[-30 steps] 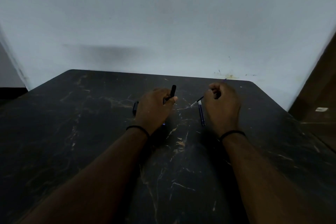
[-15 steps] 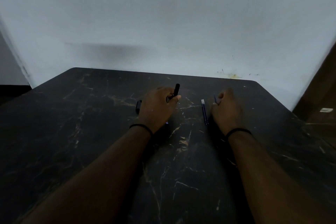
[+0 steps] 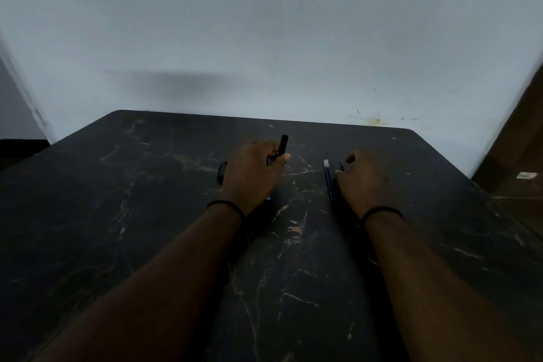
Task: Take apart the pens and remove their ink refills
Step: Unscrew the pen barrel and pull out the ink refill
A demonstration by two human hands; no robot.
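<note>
My left hand (image 3: 252, 173) is closed around a black pen barrel (image 3: 283, 145), whose end sticks up past my thumb and forefinger. My right hand (image 3: 364, 182) rests low on the black marble table (image 3: 141, 244) with its fingers curled. A thin blue ink refill (image 3: 341, 166) peeks out at its fingertips; the rest is hidden under the hand. Just left of that hand, blue ink refills (image 3: 329, 179) lie on the table, pointing away from me. A short black pen part (image 3: 222, 172) lies to the left of my left hand.
A small blue glint (image 3: 268, 198) shows under my left wrist. The table's far edge meets a pale wall (image 3: 264, 53). A brown door or panel (image 3: 520, 150) stands at the right.
My right hand, which held a refill raised toward the left hand, has swung right and dropped to the table beside the lying refills. My left hand has kept hold of the barrel.
</note>
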